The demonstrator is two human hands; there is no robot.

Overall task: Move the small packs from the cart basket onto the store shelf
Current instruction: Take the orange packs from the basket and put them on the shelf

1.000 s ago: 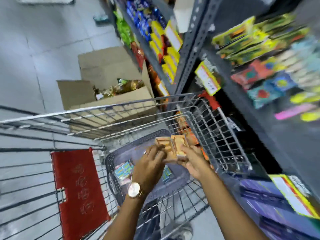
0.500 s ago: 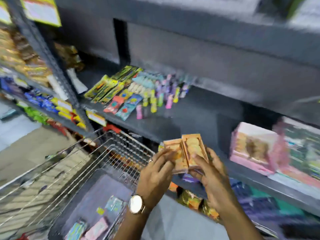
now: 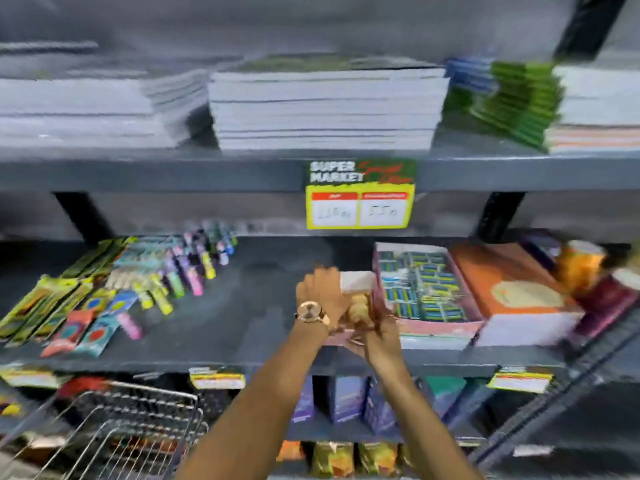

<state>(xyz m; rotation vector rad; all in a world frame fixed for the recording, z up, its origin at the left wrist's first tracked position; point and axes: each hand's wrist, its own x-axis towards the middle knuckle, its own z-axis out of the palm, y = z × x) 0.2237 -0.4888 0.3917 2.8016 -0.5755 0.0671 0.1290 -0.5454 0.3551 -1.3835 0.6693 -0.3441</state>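
- Head view first shows us the cart basket (image 3: 131, 431) low at left, its contents out of frame.
- Our left hand (image 3: 322, 299) and right hand (image 3: 377, 337) close their grip together on the small packs (image 3: 358, 306), held over the store shelf (image 3: 242, 323) just beside the pink display box (image 3: 426, 327).
- We judge it best to set them flat and square against that box, then release.
- Blur hides our fingers and the pack count.
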